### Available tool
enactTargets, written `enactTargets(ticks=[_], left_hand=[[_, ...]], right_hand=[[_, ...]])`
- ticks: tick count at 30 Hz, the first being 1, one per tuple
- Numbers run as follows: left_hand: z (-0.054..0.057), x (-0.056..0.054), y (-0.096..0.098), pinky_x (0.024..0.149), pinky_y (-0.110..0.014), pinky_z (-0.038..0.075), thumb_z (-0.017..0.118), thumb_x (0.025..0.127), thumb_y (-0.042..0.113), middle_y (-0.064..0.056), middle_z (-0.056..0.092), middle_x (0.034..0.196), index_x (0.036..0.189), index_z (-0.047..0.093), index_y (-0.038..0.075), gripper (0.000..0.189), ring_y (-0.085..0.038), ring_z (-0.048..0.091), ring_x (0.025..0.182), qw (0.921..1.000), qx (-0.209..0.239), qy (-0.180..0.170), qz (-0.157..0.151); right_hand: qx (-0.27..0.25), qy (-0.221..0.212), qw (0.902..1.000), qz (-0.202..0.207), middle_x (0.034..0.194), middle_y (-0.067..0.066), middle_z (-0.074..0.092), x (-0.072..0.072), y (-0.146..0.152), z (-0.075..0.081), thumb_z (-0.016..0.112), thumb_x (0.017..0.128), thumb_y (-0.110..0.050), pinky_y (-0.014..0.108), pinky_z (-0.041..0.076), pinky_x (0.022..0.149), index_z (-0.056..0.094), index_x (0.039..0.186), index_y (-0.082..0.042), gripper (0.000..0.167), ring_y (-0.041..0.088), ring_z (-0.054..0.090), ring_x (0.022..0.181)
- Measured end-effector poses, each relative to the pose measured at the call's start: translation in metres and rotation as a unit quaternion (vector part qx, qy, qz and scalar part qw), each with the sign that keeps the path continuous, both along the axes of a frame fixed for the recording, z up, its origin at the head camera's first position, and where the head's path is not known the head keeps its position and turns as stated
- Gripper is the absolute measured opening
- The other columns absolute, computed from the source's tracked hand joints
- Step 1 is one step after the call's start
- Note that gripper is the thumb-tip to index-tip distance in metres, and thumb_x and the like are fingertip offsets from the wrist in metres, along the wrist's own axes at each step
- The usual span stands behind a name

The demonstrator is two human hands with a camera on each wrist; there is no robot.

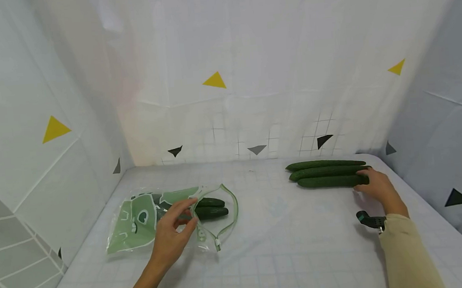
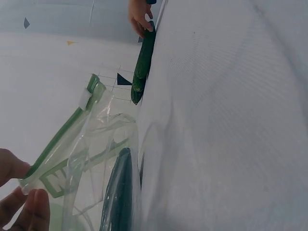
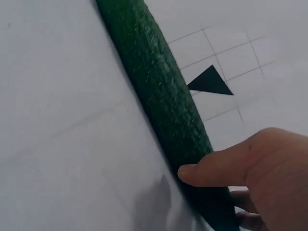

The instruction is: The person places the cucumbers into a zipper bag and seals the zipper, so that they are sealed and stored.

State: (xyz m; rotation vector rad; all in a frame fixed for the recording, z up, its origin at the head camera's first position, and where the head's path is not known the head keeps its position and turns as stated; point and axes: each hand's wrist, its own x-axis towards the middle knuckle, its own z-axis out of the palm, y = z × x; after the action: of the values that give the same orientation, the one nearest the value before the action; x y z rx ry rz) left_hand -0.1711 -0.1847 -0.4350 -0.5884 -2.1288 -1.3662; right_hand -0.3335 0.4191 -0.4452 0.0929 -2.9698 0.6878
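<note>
A clear zip bag (image 1: 133,224) with a green print lies on the left of the table, its green-rimmed mouth spread toward the right. Two cucumbers (image 1: 212,213) show at that mouth. My left hand (image 1: 172,234) pinches the upper rim of the bag between thumb and fingers, clearest in the left wrist view. On the right, three cucumbers lie side by side. My right hand (image 1: 378,189) holds the right end of the nearest cucumber (image 1: 327,182), thumb on the near side and fingers behind, as the right wrist view shows. That cucumber rests beside the others.
Behind the held cucumber lie a middle cucumber (image 1: 327,171) and a far cucumber (image 1: 322,164). A white cloth with faint grid lines covers the table (image 1: 272,249). White sheets with yellow and dark triangles stand at the back and sides. A slider (image 1: 217,243) sits on the bag's rim.
</note>
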Motion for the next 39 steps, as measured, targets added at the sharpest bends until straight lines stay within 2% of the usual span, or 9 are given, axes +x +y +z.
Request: enactTargets(ticks=[4,9,18,27,39], left_hand=[[0.000,0.000,0.000,0.081,-0.031,0.059,0.076,0.092,-0.006,-0.003,0.064,0.133,0.138,0.067,0.009,0.049,-0.022,0.062,0.097,1.0000,-0.002,-0.002,0.001],[-0.001,-0.001,0.000,0.080,-0.030,0.059,0.075,0.092,-0.007,-0.004,0.064,0.133,0.137,0.067,0.007,0.049,-0.022,0.062,0.097,1.0000,-0.004,0.002,0.002],[-0.002,0.001,-0.001,0.080,-0.031,0.059,0.076,0.092,-0.006,-0.003,0.064,0.132,0.137,0.067,0.008,0.049,-0.021,0.062,0.097,1.0000,-0.006,-0.002,0.006],[-0.001,-0.001,-0.002,0.080,-0.032,0.059,0.075,0.093,-0.005,-0.001,0.064,0.132,0.138,0.067,0.012,0.048,-0.020,0.062,0.097,0.9999,-0.009,0.000,0.006],[0.000,-0.002,-0.001,0.082,-0.032,0.059,0.074,0.093,-0.007,-0.005,0.063,0.134,0.137,0.068,0.008,0.047,-0.023,0.062,0.099,1.0000,0.002,0.006,-0.004]], right_hand=[[0.004,-0.008,1.0000,-0.004,0.142,0.049,0.034,-0.001,0.010,-0.008,0.077,0.088,-0.015,0.081,0.025,0.102,0.047,0.139,0.011,0.064,0.070,0.025,0.132],[0.007,-0.008,0.9998,-0.014,0.142,0.047,0.035,0.000,0.017,-0.012,0.079,0.089,-0.017,0.081,0.026,0.100,0.049,0.141,0.005,0.064,0.067,0.030,0.130],[0.015,-0.012,0.9998,-0.009,0.133,0.044,0.036,0.011,0.017,-0.010,0.082,0.091,-0.024,0.081,0.035,0.093,0.054,0.140,0.006,0.064,0.066,0.039,0.119],[0.008,-0.013,0.9999,-0.002,0.138,0.044,0.042,0.010,0.019,-0.013,0.081,0.091,-0.027,0.080,0.034,0.095,0.054,0.141,0.006,0.065,0.065,0.039,0.124],[0.045,-0.008,0.9988,-0.016,0.141,0.044,0.044,0.009,0.019,-0.009,0.083,0.089,-0.034,0.077,0.037,0.096,0.058,0.141,0.003,0.069,0.065,0.040,0.126]])
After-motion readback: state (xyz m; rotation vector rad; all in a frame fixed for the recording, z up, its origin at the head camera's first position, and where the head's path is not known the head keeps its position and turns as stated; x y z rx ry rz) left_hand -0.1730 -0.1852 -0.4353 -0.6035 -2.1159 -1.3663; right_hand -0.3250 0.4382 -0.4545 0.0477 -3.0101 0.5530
